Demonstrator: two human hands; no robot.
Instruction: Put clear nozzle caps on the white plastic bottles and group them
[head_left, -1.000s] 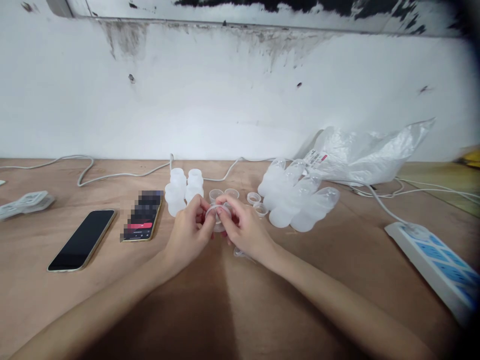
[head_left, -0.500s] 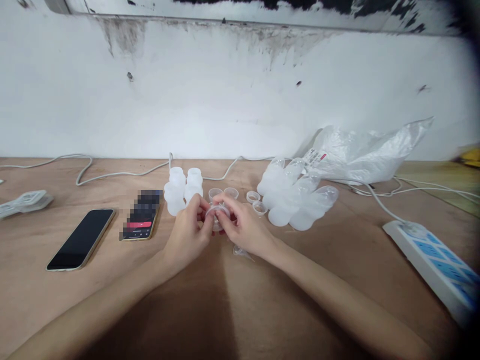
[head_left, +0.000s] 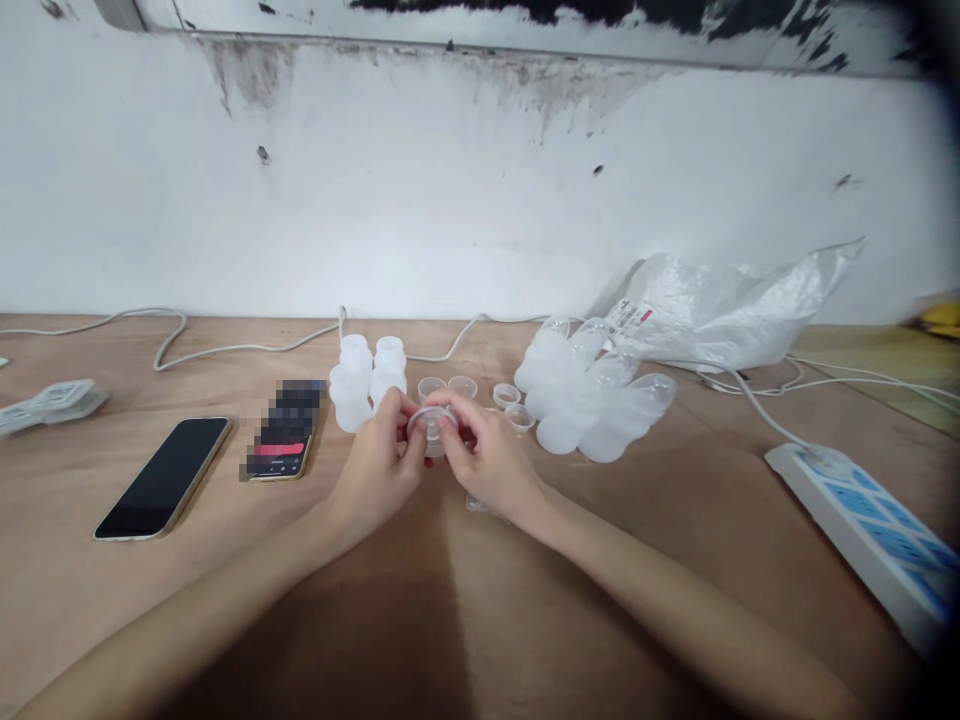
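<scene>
Left hand [head_left: 381,445]: you pinched one side of the clear plastic piece [head_left: 433,432]
Right hand [head_left: 489,448]: yep, you pinched the other side
Clear plastic piece: was just below frame center, a bit left, between your hands

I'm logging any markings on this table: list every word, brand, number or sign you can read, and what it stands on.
No text is legible.
Label on the plastic bag: dark print and a red patch, too small to read.
Lit phone: mostly pixelated; the marks near its red bar are too small.
Clear plastic piece in both hands: no lettering discernible.
</scene>
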